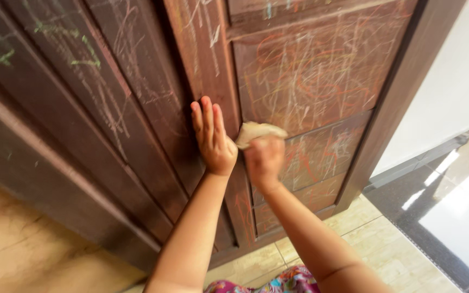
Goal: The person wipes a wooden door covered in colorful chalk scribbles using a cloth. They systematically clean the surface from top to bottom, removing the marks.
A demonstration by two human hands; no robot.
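1. A small beige cloth was pressed on the dark brown wooden door, at the left edge of a sunken panel, about the middle of the door's height.
2. The right hand held this cloth; its grip was closed around the lower part of the cloth, and the hand looked a little blurred.
3. The left hand lay flat on the door just beside the cloth, on the upright strip of wood between the panels. Its fingers were straight and pointed up, so its grip was wide and it held nothing.
4. The two hands were very near to each other, almost touching at the thumb side.
5. The door was covered with many chalk or crayon scribbles, white, orange, red and green, most dense on the panel above the cloth.
6. Under the door was a beige tiled floor; to the right was a dark border strip and a shiny white floor.
7. At the lower edge, between the forearms, a piece of colourful flowered fabric was visible.
8. Nothing stood between the hands and the door.
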